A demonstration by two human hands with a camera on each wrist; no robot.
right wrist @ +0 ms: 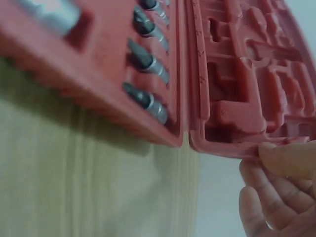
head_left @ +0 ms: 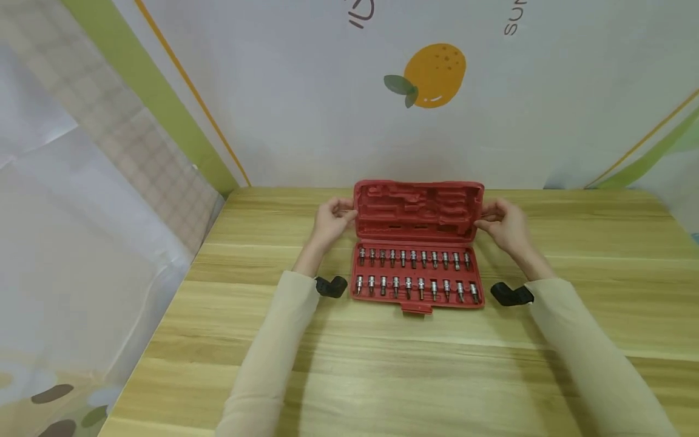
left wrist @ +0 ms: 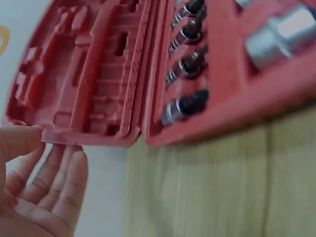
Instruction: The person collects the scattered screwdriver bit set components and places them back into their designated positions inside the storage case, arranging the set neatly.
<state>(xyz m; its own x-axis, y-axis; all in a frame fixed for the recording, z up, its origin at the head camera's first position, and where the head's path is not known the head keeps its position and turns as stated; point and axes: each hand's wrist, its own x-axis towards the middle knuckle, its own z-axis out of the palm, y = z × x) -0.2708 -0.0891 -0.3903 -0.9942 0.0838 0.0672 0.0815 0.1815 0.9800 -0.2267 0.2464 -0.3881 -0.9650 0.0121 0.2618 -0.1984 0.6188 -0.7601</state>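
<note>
A red plastic case [head_left: 417, 271] lies opened on the table, its lid [head_left: 419, 212] standing up at the back. Two rows of silver bit sockets [head_left: 413, 260] sit in its slots. At the lid's left edge my left hand [head_left: 330, 223] pinches the rim, thumb on the inner side and fingers behind, as the left wrist view shows. My right hand [head_left: 505, 226] grips the opposite edge the same way; in the right wrist view its thumb [right wrist: 286, 159] presses on the rim. Moulded hollows line the lid's inside. A red latch [head_left: 417, 309] juts from the case's front.
The wooden table [head_left: 371, 376] stretches around the case. Behind it hangs a white sheet [head_left: 306, 109] with a printed orange fruit. Black wrist-camera mounts [head_left: 331, 286] stick out from both sleeves beside the case.
</note>
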